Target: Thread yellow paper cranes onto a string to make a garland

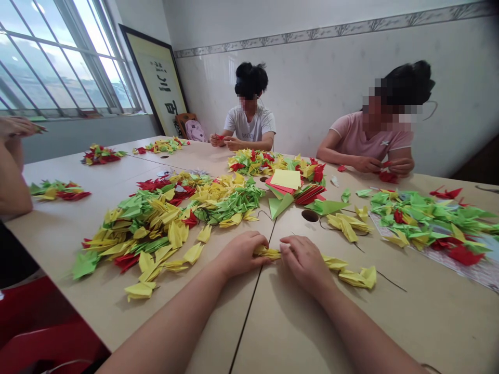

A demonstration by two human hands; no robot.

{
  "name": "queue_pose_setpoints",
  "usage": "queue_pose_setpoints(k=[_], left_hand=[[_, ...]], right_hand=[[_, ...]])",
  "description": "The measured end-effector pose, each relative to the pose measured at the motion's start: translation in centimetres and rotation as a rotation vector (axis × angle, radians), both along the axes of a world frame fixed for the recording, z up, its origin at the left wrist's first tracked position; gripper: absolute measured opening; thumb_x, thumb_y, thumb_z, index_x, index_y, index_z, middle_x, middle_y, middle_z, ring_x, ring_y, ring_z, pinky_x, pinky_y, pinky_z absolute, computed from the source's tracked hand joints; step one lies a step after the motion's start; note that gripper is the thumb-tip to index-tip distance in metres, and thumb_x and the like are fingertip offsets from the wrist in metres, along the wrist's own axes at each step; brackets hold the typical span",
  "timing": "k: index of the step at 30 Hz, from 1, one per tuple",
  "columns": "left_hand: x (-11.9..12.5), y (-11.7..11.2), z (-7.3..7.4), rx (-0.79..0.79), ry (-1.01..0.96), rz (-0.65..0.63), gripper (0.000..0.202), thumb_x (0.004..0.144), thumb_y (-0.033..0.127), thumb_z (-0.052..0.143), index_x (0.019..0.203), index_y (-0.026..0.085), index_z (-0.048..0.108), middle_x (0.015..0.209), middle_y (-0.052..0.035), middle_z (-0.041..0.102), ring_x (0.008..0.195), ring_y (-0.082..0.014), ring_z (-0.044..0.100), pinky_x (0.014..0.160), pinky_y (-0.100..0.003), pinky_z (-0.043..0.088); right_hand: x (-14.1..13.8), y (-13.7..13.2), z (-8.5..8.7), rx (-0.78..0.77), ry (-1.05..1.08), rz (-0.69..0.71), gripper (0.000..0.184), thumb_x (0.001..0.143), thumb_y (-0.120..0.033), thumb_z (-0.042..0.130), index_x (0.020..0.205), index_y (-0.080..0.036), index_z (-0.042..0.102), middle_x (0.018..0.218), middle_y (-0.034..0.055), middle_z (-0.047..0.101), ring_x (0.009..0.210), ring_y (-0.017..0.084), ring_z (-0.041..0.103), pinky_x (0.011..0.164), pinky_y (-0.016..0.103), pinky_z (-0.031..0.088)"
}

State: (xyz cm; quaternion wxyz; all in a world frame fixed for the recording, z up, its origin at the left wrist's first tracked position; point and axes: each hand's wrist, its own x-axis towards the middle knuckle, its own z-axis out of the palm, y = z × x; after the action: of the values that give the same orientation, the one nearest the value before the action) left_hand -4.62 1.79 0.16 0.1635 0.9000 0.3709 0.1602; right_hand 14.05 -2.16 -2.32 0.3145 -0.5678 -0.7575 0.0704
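My left hand is closed around a yellow folded paper crane above the seam in the table. My right hand meets it from the other side, thumb and fingers pinched at the crane's right end. What lies between those fingertips is mostly hidden. Beside my right wrist trail more yellow cranes, with a dark thread running out past them. Left of my hands spreads a big heap of yellow, green and red paper cranes.
Square paper sheets are stacked mid-table near a round hole. Another crane pile lies at right on a printed sheet. Two people sit opposite, handling red paper. Another person's arm rests at the left edge.
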Motion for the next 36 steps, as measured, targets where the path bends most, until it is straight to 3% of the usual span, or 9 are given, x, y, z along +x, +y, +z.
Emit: queue_pose_setpoints(k=[4, 10, 15, 20, 27, 33, 36], left_hand=[[0.2, 0.0, 0.0, -0.054, -0.033, -0.008, 0.023, 0.074, 0.036, 0.059, 0.088, 0.019, 0.056, 0.089, -0.0030, 0.058, 0.085, -0.0167, 0.053, 0.074, -0.026, 0.041], [-0.6, 0.6, -0.1, -0.116, -0.091, -0.031, 0.034, 0.074, 0.037, 0.060, 0.102, 0.019, 0.055, 0.100, -0.0042, 0.058, 0.094, -0.0172, 0.052, 0.082, -0.027, 0.041], [-1.1, 0.9, -0.2, -0.142, -0.116, -0.069, 0.027, 0.080, 0.028, 0.052, 0.105, 0.019, 0.056, 0.102, -0.0042, 0.059, 0.097, -0.0156, 0.051, 0.087, -0.027, 0.039], [-1.2, 1.0, -0.2, -0.164, -0.136, -0.053, 0.028, 0.078, 0.026, 0.053, 0.104, 0.018, 0.057, 0.101, -0.0044, 0.059, 0.097, -0.0154, 0.052, 0.087, -0.028, 0.040], [-1.3, 1.3, -0.4, -0.258, -0.210, 0.015, 0.028, 0.079, 0.029, 0.050, 0.104, 0.017, 0.057, 0.104, -0.0045, 0.060, 0.097, -0.0157, 0.053, 0.087, -0.028, 0.041], [-1.1, 1.4, -0.4, -0.243, -0.209, 0.023, 0.028, 0.083, 0.034, 0.045, 0.101, 0.016, 0.058, 0.101, -0.0051, 0.061, 0.094, -0.0156, 0.054, 0.085, -0.028, 0.042], [-1.0, 1.4, -0.4, -0.222, -0.201, 0.020, 0.029, 0.084, 0.036, 0.044, 0.099, 0.017, 0.058, 0.099, -0.0042, 0.062, 0.092, -0.0150, 0.055, 0.083, -0.027, 0.042]], right_hand=[[-0.4, 0.0, 0.0, -0.084, 0.033, 0.138, 0.015, 0.078, -0.028, 0.052, 0.088, -0.020, 0.058, 0.087, 0.0057, 0.062, 0.084, 0.020, 0.054, 0.076, 0.035, 0.040], [0.0, 0.2, 0.0, -0.168, 0.099, 0.135, 0.007, 0.078, -0.024, 0.051, 0.074, -0.019, 0.055, 0.075, 0.0028, 0.060, 0.073, 0.017, 0.052, 0.066, 0.030, 0.041], [0.0, 0.2, -0.1, -0.139, 0.093, 0.130, 0.015, 0.078, -0.028, 0.053, 0.089, -0.018, 0.057, 0.078, 0.0036, 0.060, 0.076, 0.018, 0.052, 0.070, 0.032, 0.041], [0.0, 0.3, 0.0, -0.109, 0.049, 0.180, 0.008, 0.078, -0.022, 0.053, 0.073, -0.020, 0.058, 0.076, 0.0029, 0.059, 0.077, 0.018, 0.050, 0.071, 0.032, 0.039], [0.0, 0.2, 0.0, -0.111, 0.090, 0.247, 0.007, 0.079, -0.016, 0.048, 0.074, -0.020, 0.053, 0.081, 0.0033, 0.060, 0.080, 0.017, 0.052, 0.074, 0.032, 0.039], [-0.2, -0.1, 0.3, -0.146, 0.086, 0.198, 0.013, 0.083, -0.029, 0.045, 0.081, -0.019, 0.054, 0.079, 0.0038, 0.060, 0.076, 0.017, 0.052, 0.072, 0.033, 0.040], [-0.4, -0.2, 0.4, -0.137, 0.068, 0.193, 0.022, 0.080, -0.038, 0.051, 0.091, -0.020, 0.056, 0.086, 0.0051, 0.061, 0.082, 0.019, 0.053, 0.076, 0.035, 0.040]])
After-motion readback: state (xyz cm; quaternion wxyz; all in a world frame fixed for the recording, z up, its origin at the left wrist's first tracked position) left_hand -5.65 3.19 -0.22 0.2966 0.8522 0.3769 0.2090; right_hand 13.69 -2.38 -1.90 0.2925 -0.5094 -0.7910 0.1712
